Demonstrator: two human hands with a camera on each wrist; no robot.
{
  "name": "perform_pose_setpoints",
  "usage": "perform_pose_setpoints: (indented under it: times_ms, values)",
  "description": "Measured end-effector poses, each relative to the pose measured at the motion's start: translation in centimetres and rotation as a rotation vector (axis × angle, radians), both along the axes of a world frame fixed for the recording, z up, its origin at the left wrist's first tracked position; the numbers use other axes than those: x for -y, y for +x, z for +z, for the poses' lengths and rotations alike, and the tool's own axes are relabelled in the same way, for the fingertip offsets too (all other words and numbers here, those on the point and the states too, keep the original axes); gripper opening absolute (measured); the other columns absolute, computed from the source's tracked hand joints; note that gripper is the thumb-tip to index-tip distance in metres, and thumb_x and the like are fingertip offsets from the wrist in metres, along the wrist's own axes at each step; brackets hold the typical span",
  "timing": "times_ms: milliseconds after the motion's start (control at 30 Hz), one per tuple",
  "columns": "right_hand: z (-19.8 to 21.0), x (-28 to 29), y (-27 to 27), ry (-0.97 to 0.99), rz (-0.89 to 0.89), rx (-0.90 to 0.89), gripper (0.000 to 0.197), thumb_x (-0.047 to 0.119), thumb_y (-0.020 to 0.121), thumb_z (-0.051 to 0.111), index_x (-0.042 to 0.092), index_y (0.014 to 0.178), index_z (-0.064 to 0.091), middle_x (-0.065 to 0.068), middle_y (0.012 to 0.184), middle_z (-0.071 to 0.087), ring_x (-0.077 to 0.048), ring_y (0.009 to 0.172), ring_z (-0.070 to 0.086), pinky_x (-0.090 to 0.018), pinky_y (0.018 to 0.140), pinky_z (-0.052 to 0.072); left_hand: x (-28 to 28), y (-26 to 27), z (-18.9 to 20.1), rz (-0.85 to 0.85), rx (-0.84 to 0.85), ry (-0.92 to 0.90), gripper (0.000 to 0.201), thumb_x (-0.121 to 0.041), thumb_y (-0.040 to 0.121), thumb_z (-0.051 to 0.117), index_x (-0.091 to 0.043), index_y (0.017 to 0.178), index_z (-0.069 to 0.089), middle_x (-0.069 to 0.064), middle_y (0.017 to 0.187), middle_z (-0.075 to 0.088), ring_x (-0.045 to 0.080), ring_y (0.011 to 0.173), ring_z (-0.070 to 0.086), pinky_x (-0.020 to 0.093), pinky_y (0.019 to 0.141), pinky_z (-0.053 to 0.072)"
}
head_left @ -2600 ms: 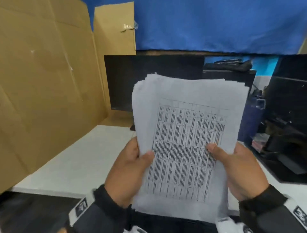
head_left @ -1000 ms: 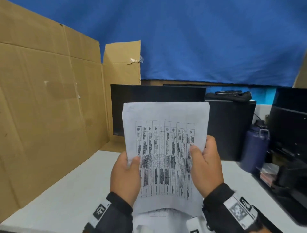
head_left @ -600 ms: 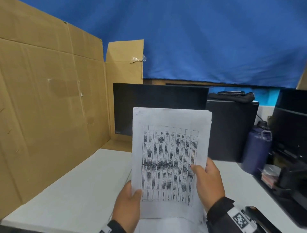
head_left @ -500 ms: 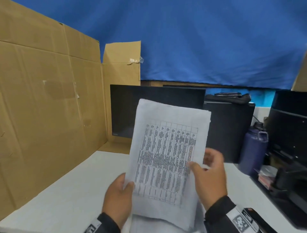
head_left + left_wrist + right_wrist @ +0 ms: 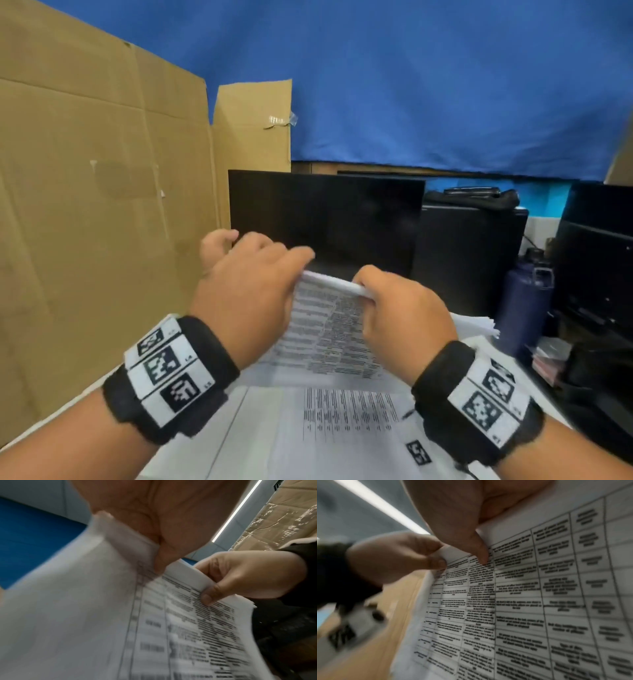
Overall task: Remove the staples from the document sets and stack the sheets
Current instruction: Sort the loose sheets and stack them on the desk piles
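Fingers of both hands are pinched on the far top edge of a printed table sheet [image 5: 325, 329], which is held up above the white desk [image 5: 191, 442] and slopes down toward the person. Left hand [image 5: 246, 294] grips the edge from the left, thumb on the printed face; right hand [image 5: 400, 311] grips it just beside, thumb [image 5: 208, 597] pressed on the text, with the top margin curled back over its fingers. Both wrists carry black bands with square-coded tags. Below the raised sheet, more printed pages [image 5: 342, 418] lie flat near the desk's near edge, and a paper stack [image 5: 476, 325] sits toward the right edge. Cardboard [image 5: 102, 205] walls the left edge; a dark monitor [image 5: 325, 212] stands at the far edge, a navy bottle [image 5: 525, 308] at the right.
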State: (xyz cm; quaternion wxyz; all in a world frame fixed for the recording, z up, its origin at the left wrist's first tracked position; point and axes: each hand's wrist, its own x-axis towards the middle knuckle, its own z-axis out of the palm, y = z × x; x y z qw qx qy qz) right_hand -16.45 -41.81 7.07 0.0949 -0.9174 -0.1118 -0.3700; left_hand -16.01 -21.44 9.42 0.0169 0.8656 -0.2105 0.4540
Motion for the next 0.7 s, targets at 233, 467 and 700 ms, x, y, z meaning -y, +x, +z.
perform_pose_setpoints:
  times_ms: [233, 467, 700]
  values:
    - [-1.4, 3.0, 1.9, 0.869, 0.189, -0.060, 0.014, 0.012, 0.085, 0.073, 0.021, 0.080, 0.062, 0.004, 0.076, 0.069, -0.003, 0.062, 0.064, -0.021, 0.053, 0.049, -1.2, 1.6, -1.6, -0.277, -0.264, -0.925, 0.108, -0.026, 0.086, 0.079, -0.020, 0.163, 0.004, -0.007, 0.139, 0.047, -0.001, 0.131, 0.048, 0.035, 0.114, 0.043]
    - [-5.7, 1.5, 1.5, 1.213, 0.227, -0.127, 0.016, 0.006, 0.090, 0.063, 0.022, 0.091, 0.063, 0.000, 0.091, 0.072, -0.015, 0.078, 0.068, -0.028, 0.063, 0.057, 1.4, 2.7, -7.3, -0.427, -0.737, -1.281, 0.031, -0.022, 0.097, 0.052, -0.029, 0.122, 0.069, -0.010, 0.117, 0.077, 0.015, 0.110, 0.072, 0.050, 0.100, 0.056]
    - [-10.5, 1.0, 0.9, 1.289, 0.232, -0.175, 0.026, 0.004, 0.097, 0.053, 0.027, 0.109, 0.054, 0.007, 0.103, 0.070, -0.011, 0.094, 0.067, -0.029, 0.077, 0.053, 2.3, 1.9, -11.9, -0.400, -0.772, -1.488, 0.023, -0.020, 0.095, 0.052, -0.032, 0.095, 0.071, -0.002, 0.101, 0.079, 0.032, 0.105, 0.071, 0.062, 0.101, 0.051]
